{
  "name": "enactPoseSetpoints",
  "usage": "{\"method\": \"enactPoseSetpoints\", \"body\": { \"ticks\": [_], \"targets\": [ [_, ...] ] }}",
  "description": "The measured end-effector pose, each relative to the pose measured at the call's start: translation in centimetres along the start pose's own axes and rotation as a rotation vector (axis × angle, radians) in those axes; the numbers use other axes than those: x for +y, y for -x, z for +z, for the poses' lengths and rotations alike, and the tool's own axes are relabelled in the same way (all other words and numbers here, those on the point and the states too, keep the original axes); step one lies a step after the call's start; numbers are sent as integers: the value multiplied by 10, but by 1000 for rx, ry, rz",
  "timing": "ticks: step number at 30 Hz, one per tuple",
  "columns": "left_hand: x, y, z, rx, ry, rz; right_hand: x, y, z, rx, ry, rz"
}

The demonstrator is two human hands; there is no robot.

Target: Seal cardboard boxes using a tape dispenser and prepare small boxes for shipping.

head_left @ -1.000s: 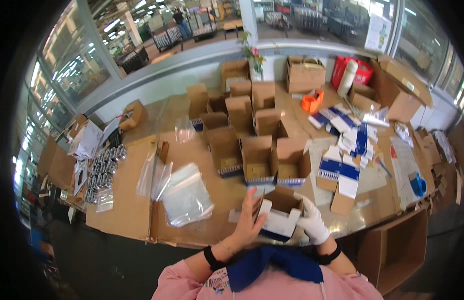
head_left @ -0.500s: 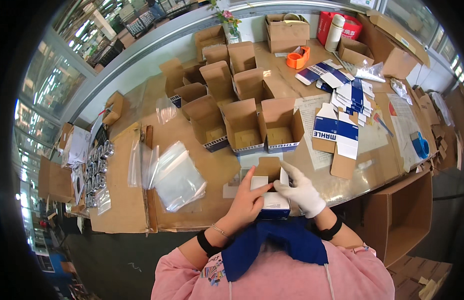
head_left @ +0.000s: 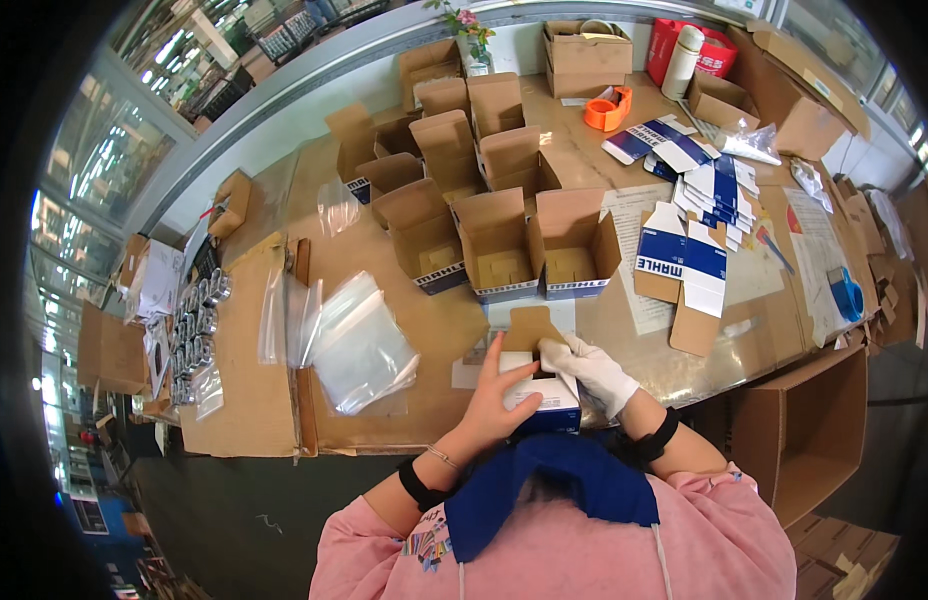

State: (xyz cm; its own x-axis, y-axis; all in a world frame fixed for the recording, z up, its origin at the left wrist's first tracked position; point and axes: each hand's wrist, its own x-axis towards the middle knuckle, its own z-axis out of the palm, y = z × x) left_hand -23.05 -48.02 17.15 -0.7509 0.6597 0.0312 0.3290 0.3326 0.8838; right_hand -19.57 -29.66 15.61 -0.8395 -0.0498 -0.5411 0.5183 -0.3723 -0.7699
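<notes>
A small blue-and-white carton (head_left: pixel 554 397) stands at the table's front edge close to my body, its brown back flap (head_left: pixel 530 322) standing up. My bare left hand (head_left: pixel 494 402) grips the carton's left side, index finger stretched along it and thumb over the white front. My white-gloved right hand (head_left: pixel 594 374) is closed at the carton's right side, its fingertips bent over the top edge by the side flap. My fingers cover part of the opening, so the inside is mostly hidden. Just beyond stand several open brown-lined cartons (head_left: pixel 500 245) in rows.
Clear plastic bags (head_left: pixel 364 345) lie left of my hands. Flat unfolded cartons (head_left: pixel 684 262) are piled at the right, near an orange tape dispenser (head_left: pixel 608 108) and a blue tape roll (head_left: pixel 844 293). Metal parts (head_left: pixel 196 330) stand in rows far left. A large cardboard box (head_left: pixel 799 430) sits below the right edge.
My right hand has moved slightly left and inward, fingers now curled over the carton's top edge. My left thumb has shifted down onto the white front. The whole view has shifted a little.
</notes>
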Motion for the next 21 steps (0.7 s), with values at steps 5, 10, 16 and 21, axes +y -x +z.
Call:
{"method": "enactPoseSetpoints", "body": {
  "ticks": [5, 10, 16, 21],
  "targets": [
    [-3, 1, 4, -34, -78, 17, -9, -9, -1, -24, 311, -73],
    [-9, 2, -5, -123, 236, -147, 3, -5, -6, 14, 308, -529],
    [17, -6, -24, -383, 17, -45, -5, 7, -14, -84, 428, -619],
    [3, 1, -28, -354, 175, 13, -14, 22, -5, -222, 278, -566]
  ]
}}
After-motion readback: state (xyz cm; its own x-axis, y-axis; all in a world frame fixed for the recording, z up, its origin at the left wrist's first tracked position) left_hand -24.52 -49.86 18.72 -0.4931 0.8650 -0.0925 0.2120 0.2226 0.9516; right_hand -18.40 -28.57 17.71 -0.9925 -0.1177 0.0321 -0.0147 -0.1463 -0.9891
